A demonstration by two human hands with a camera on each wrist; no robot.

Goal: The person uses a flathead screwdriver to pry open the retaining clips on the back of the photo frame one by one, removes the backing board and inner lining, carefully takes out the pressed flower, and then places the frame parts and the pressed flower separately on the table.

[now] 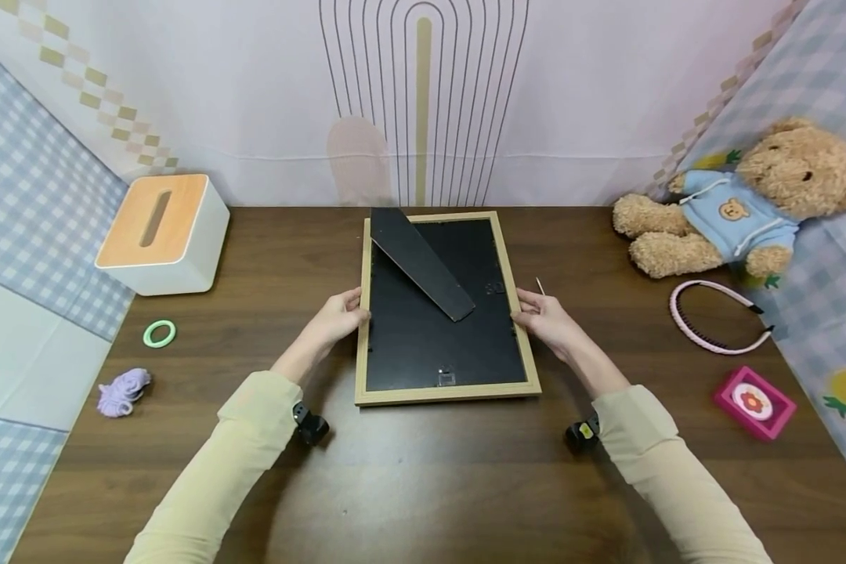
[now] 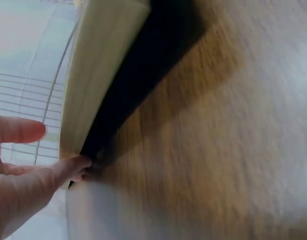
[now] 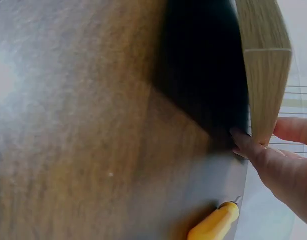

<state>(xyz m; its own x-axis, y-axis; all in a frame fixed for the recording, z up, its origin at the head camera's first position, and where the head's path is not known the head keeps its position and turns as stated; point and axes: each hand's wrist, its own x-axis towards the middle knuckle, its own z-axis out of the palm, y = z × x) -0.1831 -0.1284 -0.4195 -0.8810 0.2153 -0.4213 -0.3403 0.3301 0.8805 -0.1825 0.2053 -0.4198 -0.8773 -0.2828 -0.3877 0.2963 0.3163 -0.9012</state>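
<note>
A picture frame (image 1: 416, 348) with a light wood border is held back side up in the middle of the table. Its black support leg (image 1: 423, 266) slants across the black backing. At the left side my left hand (image 1: 334, 317) grips the border between thumb and fingers. My right hand (image 1: 553, 323) grips the opposite side in the same way. Both wrist views show a dark shadowed area below the wooden edge (image 2: 96, 65). Near the right hand lies a tool with a yellow handle (image 3: 216, 222) and thin metal tip, mostly hidden in the head view.
To the left are a tissue box (image 1: 162, 235), a green ring (image 1: 159, 334) and a lilac yarn-like bundle (image 1: 123, 392). On the right sit a teddy bear (image 1: 747, 204), a pink headband (image 1: 691, 333) and a magenta box (image 1: 754, 402). A curtain (image 1: 268, 102) hangs along the back edge.
</note>
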